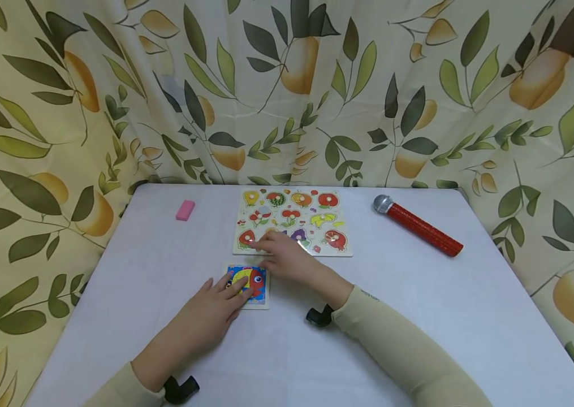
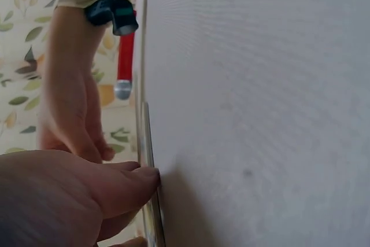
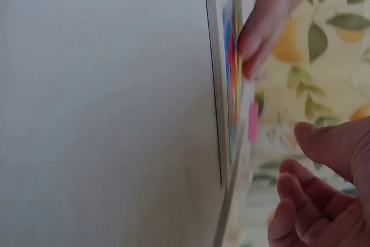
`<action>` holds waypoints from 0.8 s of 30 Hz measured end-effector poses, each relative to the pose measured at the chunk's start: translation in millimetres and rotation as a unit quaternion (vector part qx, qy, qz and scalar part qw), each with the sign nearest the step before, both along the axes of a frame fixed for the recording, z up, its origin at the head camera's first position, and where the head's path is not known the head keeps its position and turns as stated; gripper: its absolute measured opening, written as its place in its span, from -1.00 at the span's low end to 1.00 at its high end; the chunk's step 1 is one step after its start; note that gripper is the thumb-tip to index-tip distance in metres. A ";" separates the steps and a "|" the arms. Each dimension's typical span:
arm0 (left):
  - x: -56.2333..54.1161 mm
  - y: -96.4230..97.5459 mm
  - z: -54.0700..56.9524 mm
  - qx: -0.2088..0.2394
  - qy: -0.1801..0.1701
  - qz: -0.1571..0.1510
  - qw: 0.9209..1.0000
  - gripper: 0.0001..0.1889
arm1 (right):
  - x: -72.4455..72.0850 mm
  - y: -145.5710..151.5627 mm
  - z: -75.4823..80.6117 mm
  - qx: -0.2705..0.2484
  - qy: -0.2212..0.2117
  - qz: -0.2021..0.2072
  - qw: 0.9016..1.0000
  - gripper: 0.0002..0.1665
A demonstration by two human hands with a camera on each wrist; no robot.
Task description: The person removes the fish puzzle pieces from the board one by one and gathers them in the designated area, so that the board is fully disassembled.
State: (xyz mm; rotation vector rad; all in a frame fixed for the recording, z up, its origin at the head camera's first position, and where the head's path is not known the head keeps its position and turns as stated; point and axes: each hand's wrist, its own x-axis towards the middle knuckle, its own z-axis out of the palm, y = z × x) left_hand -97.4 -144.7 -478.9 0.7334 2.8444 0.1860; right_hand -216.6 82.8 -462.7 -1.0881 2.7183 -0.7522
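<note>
A small square puzzle (image 1: 262,292) with a red and yellow fish on blue lies near the table's middle. My left hand (image 1: 207,314) rests on it with fingers spread, and in the left wrist view its thumb (image 2: 136,188) touches the puzzle's edge. Just beyond lies a wooden fruit puzzle board (image 1: 307,226) with knobbed pieces. My right hand (image 1: 289,257) reaches over the board's near edge, index finger extended towards the strawberry piece (image 1: 246,237). In the right wrist view that hand's thumb and fingers stand apart with nothing seen between them. Some fruit pieces are hidden under it.
A pink block (image 1: 185,210) lies at the back left of the white table (image 1: 419,339). At the back right is a red microphone (image 1: 421,229) with a silver head. A leaf-patterned curtain (image 1: 287,130) hangs behind and beside the table. Both wrists carry black camera mounts.
</note>
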 end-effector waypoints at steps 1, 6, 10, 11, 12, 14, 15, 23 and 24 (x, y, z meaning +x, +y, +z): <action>0.7 0.5 -0.6 -0.004 0.003 -0.003 1.000 -0.45 | 1.2 -6.2 -0.9 0.000 -0.010 0.009 1.000 -0.46; 0.6 2.6 -2.6 -0.027 0.024 -0.020 0.999 -0.43 | 5.3 -29.8 -2.6 0.015 -0.045 0.027 0.998 -0.54; -0.6 3.4 -3.6 -0.035 0.052 -0.034 0.997 -0.45 | 5.1 -39.5 -4.7 0.031 -0.059 0.022 0.998 -0.57; -0.7 3.7 -3.7 -0.033 0.058 -0.036 0.997 -0.47 | 4.9 -41.0 -5.6 0.034 -0.062 0.020 0.997 -0.57; -0.8 3.9 -4.0 -0.030 0.064 -0.038 0.997 -0.48 | 4.5 -42.2 -6.6 0.037 -0.067 0.019 0.997 -0.58; -1.3 4.2 -4.1 -0.023 0.073 -0.040 0.996 -0.51 | 3.8 -43.9 -7.7 0.038 -0.079 0.020 0.996 -0.59; -1.2 4.4 -3.8 -0.020 0.076 -0.041 0.996 -0.52 | 3.7 -44.5 -8.3 0.039 -0.086 0.019 0.995 -0.59; -0.2 6.4 -2.3 -0.024 0.068 -0.041 0.997 -0.53 | 4.4 -47.1 -13.8 0.058 -0.090 0.029 0.994 -0.59; -0.1 6.7 -1.7 -0.023 0.066 -0.040 0.997 -0.53 | 4.8 -47.1 -13.7 0.060 -0.090 0.028 0.994 -0.59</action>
